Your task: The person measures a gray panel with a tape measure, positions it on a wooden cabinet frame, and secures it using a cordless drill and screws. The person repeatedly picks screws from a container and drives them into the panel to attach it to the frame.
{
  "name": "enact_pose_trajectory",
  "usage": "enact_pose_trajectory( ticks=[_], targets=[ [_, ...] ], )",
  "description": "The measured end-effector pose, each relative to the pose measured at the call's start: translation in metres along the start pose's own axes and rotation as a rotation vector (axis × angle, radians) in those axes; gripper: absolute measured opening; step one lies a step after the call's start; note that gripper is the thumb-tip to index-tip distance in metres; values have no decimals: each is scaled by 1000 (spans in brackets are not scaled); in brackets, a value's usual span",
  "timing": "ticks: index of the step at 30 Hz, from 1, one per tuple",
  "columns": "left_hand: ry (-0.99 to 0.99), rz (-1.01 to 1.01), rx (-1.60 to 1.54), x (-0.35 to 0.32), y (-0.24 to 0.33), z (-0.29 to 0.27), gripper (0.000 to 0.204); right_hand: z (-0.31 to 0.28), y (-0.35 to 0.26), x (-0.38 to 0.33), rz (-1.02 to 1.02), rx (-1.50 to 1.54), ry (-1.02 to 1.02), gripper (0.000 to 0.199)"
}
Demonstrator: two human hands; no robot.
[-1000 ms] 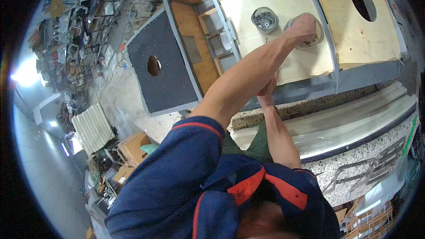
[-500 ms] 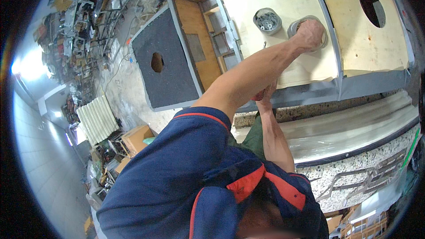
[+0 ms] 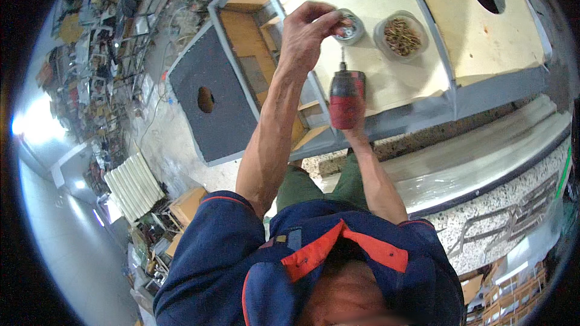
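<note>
My left hand (image 3: 309,29) reaches over a small round tub of washers (image 3: 349,31), thumb and fingers pinched together at its left rim. Whatever the fingertips hold is too small to make out. To the right stands a larger clear tub of brass-coloured screws (image 3: 402,37), fully in sight. My right hand (image 3: 355,131) grips a red and black cordless drill (image 3: 347,99), mostly hidden under the tool's body. The drill's bit points away from me, toward the washer tub, a little above the pale wooden panel (image 3: 396,84).
Grey strips edge the panel, and another wooden panel (image 3: 483,39) with an oval hole lies to the right. On the left are an open wooden compartment (image 3: 248,42) and a dark grey board (image 3: 217,96) with a hole. Plastic-wrapped padding (image 3: 459,163) runs along the near right.
My left hand has moved left from the screw tub to the washer tub, uncovering the screws. The drill in my right hand, mostly hidden before by my left arm, now shows over the panel.
</note>
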State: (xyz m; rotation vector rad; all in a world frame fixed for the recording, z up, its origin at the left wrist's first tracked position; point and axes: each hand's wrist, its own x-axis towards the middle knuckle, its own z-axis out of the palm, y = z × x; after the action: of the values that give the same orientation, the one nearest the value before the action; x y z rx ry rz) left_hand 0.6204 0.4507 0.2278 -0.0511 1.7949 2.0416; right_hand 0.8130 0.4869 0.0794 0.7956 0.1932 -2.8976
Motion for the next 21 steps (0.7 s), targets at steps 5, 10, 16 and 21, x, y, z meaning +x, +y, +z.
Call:
enact_pose_trajectory(
  ticks=[5,10,16,21],
  targets=[
    [51,-96,4,-42,-44,-68,9,-42,7,1,142,400,-128,42],
    [69,-236,-72,-80,-84,-92,11,-60,31,-9,-485,-660,142,43],
    [78,-320,151,-118,-89,-113,4,-10,57,-78,-550,-1829,601,34],
    [83,-375,202,-154,-104,-108,3,5,95,-87,-511,-1087,348,23]
  ],
)
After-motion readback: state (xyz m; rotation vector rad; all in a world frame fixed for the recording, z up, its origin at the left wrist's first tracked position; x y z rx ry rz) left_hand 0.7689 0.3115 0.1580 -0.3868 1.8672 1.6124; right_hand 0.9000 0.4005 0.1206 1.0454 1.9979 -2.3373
